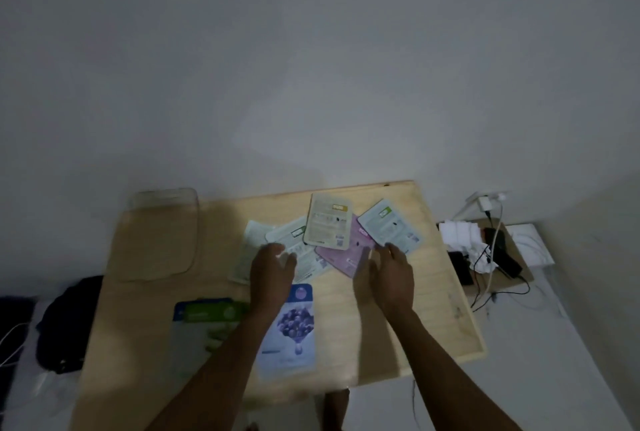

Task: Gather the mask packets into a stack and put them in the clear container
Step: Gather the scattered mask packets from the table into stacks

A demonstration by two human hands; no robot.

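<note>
Hands spread wide: left hand [273,266] and right hand [391,273] bracket scattered flat foil mask packets [327,222] to sweep them together; clear plastic container [162,233] waits at 10 o'clock on pale wooden bench [433,309].

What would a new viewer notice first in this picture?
First, the mask packets fanned out at the far middle of the wooden table, with the left hand and right hand reaching onto them. Then the clear container, far left.

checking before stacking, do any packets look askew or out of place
Yes. The mask packets lie fanned and overlapping at mixed angles on the wooden table, two more sit apart near the front edge, and the clear container holds none. No spill or damage shows.
</note>
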